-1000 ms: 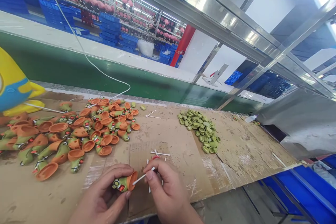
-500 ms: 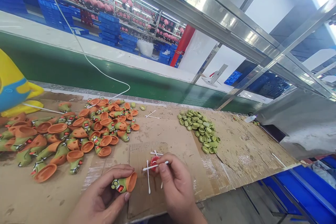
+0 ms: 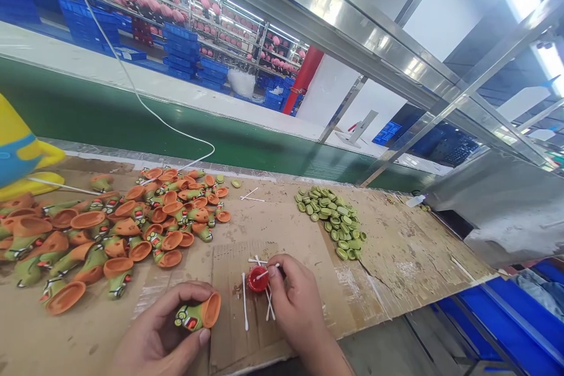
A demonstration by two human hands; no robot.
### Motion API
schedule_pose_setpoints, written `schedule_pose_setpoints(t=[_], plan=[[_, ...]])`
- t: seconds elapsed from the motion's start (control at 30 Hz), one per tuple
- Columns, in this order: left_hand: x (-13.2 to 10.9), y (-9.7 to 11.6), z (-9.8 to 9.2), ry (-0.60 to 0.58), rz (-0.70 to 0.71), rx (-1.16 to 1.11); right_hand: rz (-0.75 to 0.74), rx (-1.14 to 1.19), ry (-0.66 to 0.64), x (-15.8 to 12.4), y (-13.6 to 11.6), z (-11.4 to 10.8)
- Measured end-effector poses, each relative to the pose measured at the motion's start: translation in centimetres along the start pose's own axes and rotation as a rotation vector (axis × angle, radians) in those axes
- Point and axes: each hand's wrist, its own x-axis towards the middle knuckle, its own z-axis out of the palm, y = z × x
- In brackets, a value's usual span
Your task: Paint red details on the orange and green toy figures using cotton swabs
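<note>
Between the thumb and fingers of my left hand [image 3: 170, 329] is a small green and orange figurine [image 3: 196, 314], its oval orange opening facing right. My right hand [image 3: 297, 302] pinches a cotton swab [image 3: 268, 271], whose far tip is at a small red pot [image 3: 257, 278]; whether it touches the red contents I cannot tell. Several other swabs lie around the pot, one of them a white swab [image 3: 245, 302] to its left. All of this is over a cardboard piece [image 3: 233, 346] on the table.
Many similar figurines [image 3: 127, 229] are heaped on the left. A pile of green oval caps [image 3: 335, 217] lies to the right, farther back. Two crossed swabs [image 3: 252, 195] rest behind. A yellow and blue object [image 3: 22, 153] stands at the left edge, a small bottle [image 3: 415, 201] far right.
The swab in my right hand has turned, and its tip has come to the red pot, which shows more fully. My left hand with the figurine has shifted slightly left and down.
</note>
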Motion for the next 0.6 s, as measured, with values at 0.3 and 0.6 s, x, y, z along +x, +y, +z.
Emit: schedule_pose_setpoints(t=[0.3,0.6], plan=[[0.2,-0.2,-0.3,-0.004,0.016,-0.038,0.013,0.133,0.064,0.0,-1.2,-0.6],[-0.3,1.0,0.7,0.028,-0.117,-0.200,0.146,0.495,-0.094,-1.6,-3.4,1.7]])
